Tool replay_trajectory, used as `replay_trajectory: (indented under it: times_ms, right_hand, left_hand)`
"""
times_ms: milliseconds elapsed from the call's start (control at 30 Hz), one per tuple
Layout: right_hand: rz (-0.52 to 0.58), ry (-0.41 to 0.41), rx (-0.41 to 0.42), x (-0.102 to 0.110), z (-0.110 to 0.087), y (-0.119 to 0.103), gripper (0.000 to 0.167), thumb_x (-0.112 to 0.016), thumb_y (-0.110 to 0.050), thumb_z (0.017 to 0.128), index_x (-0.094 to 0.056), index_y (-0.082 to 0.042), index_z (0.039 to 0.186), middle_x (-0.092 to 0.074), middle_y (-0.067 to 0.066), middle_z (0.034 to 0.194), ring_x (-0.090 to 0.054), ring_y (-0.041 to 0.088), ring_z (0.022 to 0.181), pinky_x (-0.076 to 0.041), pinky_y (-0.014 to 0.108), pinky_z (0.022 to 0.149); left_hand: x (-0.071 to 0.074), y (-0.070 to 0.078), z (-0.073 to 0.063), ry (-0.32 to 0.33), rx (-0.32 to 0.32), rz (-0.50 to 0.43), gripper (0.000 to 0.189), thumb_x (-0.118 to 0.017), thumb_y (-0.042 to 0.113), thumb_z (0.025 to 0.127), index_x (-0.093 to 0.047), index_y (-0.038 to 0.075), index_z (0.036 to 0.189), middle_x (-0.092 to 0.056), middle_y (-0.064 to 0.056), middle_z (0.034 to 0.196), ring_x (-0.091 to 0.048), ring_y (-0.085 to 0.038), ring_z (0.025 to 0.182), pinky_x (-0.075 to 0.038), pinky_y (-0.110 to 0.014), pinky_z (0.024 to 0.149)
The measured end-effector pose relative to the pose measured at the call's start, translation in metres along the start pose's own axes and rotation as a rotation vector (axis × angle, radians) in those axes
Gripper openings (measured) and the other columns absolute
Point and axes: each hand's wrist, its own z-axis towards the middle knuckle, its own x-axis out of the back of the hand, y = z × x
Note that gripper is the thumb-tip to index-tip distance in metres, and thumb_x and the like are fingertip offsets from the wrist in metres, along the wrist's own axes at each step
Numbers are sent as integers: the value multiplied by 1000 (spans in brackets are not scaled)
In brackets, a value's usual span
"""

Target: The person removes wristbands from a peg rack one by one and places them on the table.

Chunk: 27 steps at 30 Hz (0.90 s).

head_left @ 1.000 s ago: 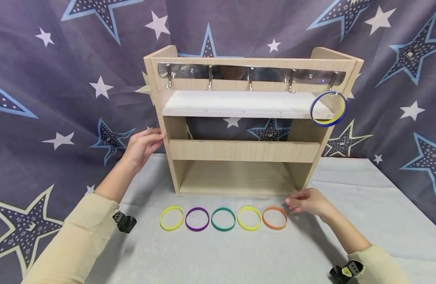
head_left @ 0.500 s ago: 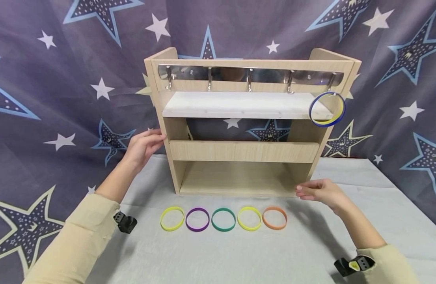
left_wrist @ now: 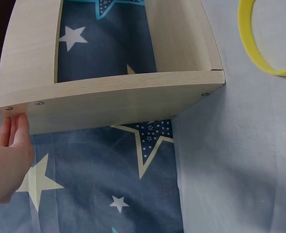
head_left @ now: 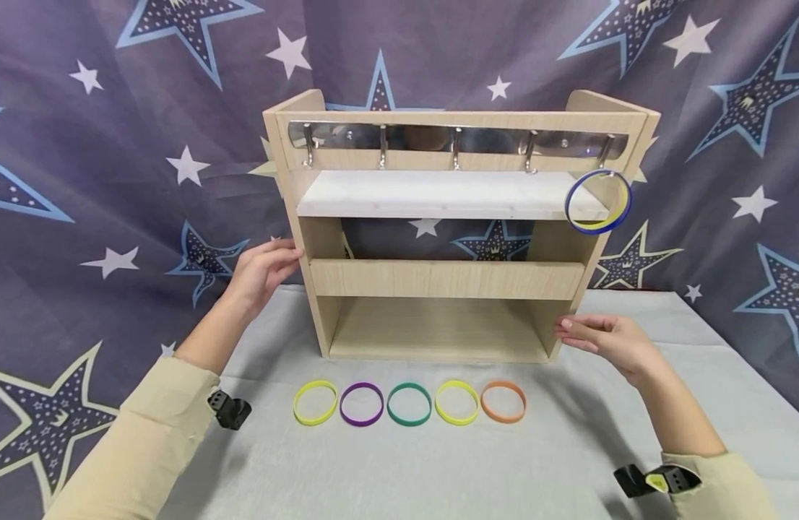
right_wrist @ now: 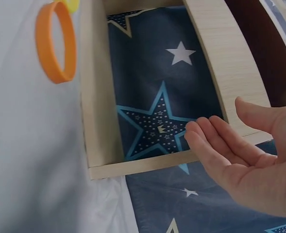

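Observation:
A small wooden shelf (head_left: 448,279) stands on the table, with a metal hook strip (head_left: 422,137) across its top. My left hand (head_left: 259,274) rests its fingertips against the outside of the left side panel (left_wrist: 118,104). At the lower right side panel, my right hand (head_left: 610,343) has its fingertips right at the front edge, fingers loosely bent and holding nothing. A blue band (head_left: 591,230) and a yellow one hang together from the rightmost hook. In front of the shelf, an orange band (head_left: 503,419) lies nearest my right hand.
Left of the orange band, a yellow band (head_left: 457,422), a green band (head_left: 409,422), a purple band (head_left: 362,424) and another yellow band (head_left: 315,422) lie in a row on the white tablecloth (head_left: 425,477). A star-patterned curtain (head_left: 139,180) hangs behind the shelf.
My right hand has moved up and to the right, from beside the orange band to the shelf's right side panel. The left hand and the bands have stayed in place.

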Motion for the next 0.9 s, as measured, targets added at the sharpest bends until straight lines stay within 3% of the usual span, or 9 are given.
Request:
replay_trajectory:
  times_ms: [133,300,433,667,900]
  right_hand:
    - [37,6,8,-1,1,-6,20,-55,-5,97,-67,-20,96,-74,-12,95,-70,2,94,-56,15,85]
    - [62,14,26,-4,3,-15,21,-54,-6,97,-68,-21,97,-74,-12,97,-69,1,95,-56,14,85]
    - [131,6,61,-7,6,-21,24,-53,-4,97,-71,-19,99,-74,-9,100,-70,3,96,-56,15,85]
    - [239,-37,141,-10,8,-30,29,-46,2,99,-71,-13,104,-74,-3,104,-71,8,97,-57,19,87]
    - [307,-26,160,-9,5,-44,29,-45,1,99,-72,-9,104,-75,3,105,-72,12,96,-57,19,87]
  left_hand:
    - [0,0,-1,-5,-6,-1,39,-61,10,92,-49,-3,127,-62,9,104,-64,1,98,-46,-21,107]
    - [0,2,-3,-8,-6,24,53,-58,10,94,-38,-11,138,-61,10,104,-62,0,100,-40,-26,113]
    - [0,2,-3,4,7,13,57,-61,11,93,-37,-10,140,-60,9,105,-61,0,101,-40,-25,113]
    - [2,-2,-1,10,-1,-26,15,-62,9,91,-61,10,107,-64,10,102,-64,0,97,-49,-18,102]
    - [1,-1,0,-1,-13,-34,8,-62,9,91,-64,14,98,-66,9,101,-65,-1,96,-52,-14,94]
